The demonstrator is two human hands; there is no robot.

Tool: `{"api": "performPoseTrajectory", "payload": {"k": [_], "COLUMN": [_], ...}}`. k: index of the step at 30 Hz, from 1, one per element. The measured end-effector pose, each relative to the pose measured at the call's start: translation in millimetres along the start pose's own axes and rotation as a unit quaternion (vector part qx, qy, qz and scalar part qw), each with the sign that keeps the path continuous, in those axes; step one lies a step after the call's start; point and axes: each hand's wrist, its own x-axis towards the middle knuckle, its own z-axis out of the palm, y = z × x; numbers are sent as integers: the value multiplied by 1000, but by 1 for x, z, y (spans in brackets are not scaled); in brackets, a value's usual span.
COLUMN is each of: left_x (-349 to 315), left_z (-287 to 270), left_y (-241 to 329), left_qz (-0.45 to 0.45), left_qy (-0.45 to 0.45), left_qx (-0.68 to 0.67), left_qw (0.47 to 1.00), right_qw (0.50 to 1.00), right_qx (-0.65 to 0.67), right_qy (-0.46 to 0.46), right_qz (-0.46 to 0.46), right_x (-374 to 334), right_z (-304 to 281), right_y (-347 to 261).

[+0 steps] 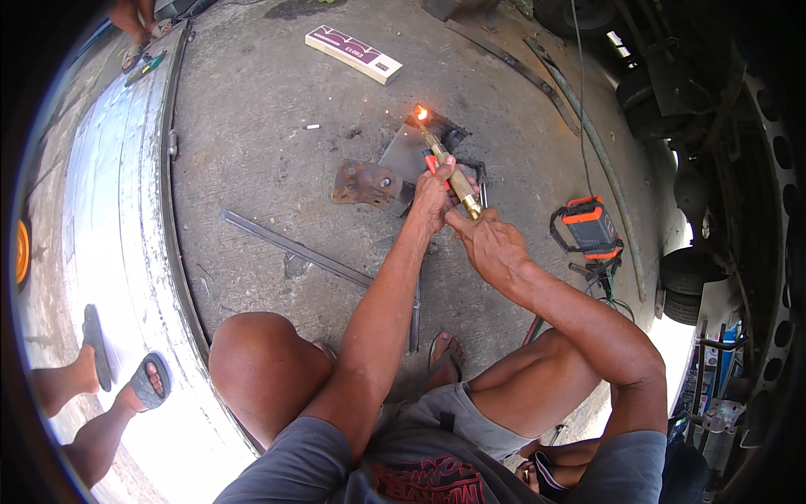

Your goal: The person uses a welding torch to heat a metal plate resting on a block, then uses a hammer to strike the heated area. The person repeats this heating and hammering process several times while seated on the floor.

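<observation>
A brass cutting torch slants away from me, and a bright orange glow burns at its far tip. My left hand is closed around the torch's middle, where a red part shows beside the fingers. At the torch's rear end my right hand is closed, its fingers partly hidden. Beneath the torch a grey steel plate lies on the floor, the glow at its far end. A rusty bracket with holes adjoins its near left side.
A white and purple box lies beyond the plate. A long steel bar stretches to the left. An orange and black work light stands right, near a long pipe. Another person's sandalled feet are at the left, vehicle parts at the right.
</observation>
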Motion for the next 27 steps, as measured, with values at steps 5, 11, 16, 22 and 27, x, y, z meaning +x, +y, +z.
{"api": "performPoseTrajectory", "payload": {"k": [5,11,16,22,27], "left_x": [0,0,4,5,0], "left_z": [-1,-2,-4,-6,0], "left_y": [-1,-1,-1,3,4], "left_qz": [6,5,4,7,0], "left_qy": [4,5,0,1,8], "left_qx": [7,8,6,7,6], "left_qw": [1000,1000,1000,1000,1000], "right_qw": [1000,999,999,999,998], "right_qx": [4,-26,-42,-25,-40], "right_qy": [4,23,4,19,-27], "right_qz": [-5,-30,-23,-37,-26], "right_x": [0,-2,0,2,2], "right_z": [0,-2,-2,-6,-8], "right_y": [-1,0,1,-1,-1]}}
